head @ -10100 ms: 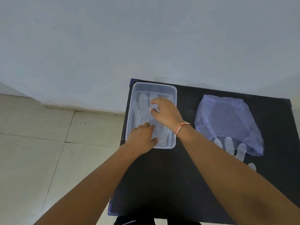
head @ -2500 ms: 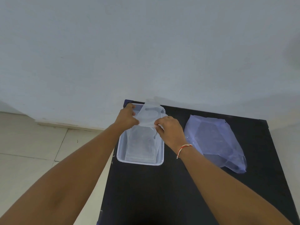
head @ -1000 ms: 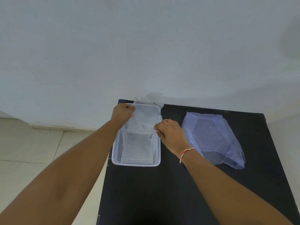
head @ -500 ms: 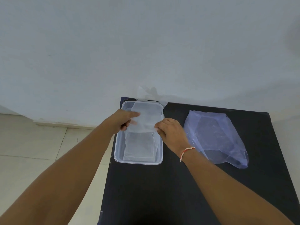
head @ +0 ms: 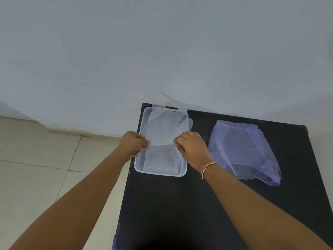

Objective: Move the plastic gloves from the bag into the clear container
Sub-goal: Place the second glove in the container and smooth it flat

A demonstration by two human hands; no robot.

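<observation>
- Pinching the near corners of a plastic glove [head: 163, 129], both hands were clamped on it: left hand [head: 133, 143] on the left corner, right hand [head: 191, 146] on the right, fingers curled against thumbs.
- Glove was stretched flat between the hands, directly over the clear container [head: 144, 168]. Its long axis ran near-to-far, in line with the container's long side.
- Far end of the glove overshot the container's far rim; a finger tip or two hung over the far right corner onto the black table [head: 171, 204].
- Key relation: the glove's loose end lay away from both hands, toward the wall. Neither hand was nearer to it; both sat level at the container's mid-length, one on each side wall.
- Judgement: next move needs the glove drawn back toward the near end, or folded, before lowering, else the far end stays draped over the rim.
- Container already held flat clear material on its floor, likely gloves laid there; count unreadable.
- Blue-tinted bag [head: 243, 150] lay to the right of the container, well apart from it, just beside the right hand. Looked limp; could not tell whether any gloves remained inside.
- Right wrist wore a red-and-white thread band [head: 209, 166].
</observation>
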